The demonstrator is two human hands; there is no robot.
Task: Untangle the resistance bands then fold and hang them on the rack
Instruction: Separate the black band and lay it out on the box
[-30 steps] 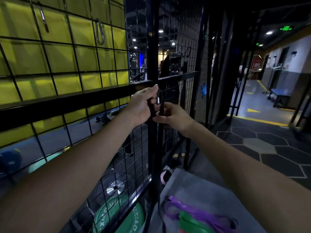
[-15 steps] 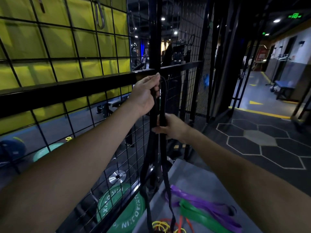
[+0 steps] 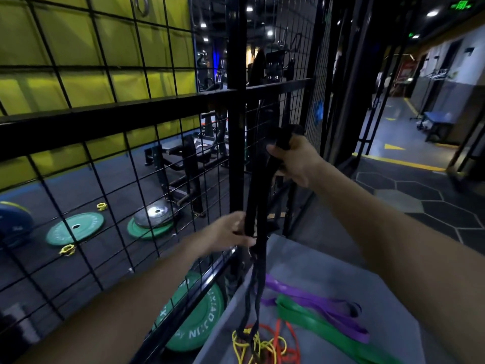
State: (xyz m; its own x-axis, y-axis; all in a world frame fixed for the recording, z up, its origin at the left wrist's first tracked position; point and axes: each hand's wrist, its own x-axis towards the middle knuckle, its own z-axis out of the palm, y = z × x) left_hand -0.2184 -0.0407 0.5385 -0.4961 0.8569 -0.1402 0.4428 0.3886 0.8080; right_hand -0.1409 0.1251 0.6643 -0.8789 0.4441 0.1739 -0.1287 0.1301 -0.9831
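Note:
A black resistance band hangs in long strands in front of the black wire-grid rack. My right hand grips its upper end, just below the rack's horizontal bar. My left hand pinches the strands lower down, near the rack's upright post. The band's lower end trails into a tangle of yellow bands and orange bands on a grey surface. A purple band and a green band lie beside the tangle.
Behind the grid lie green weight plates, a silver plate and a bench frame. Another green plate leans at the rack's foot. Yellow padding covers the wall at left. A corridor opens to the right.
My left hand dropped from the rack's bar to the band's lower strands. My right hand now holds the top end, slightly higher and further right. The view tilted down, showing more bands.

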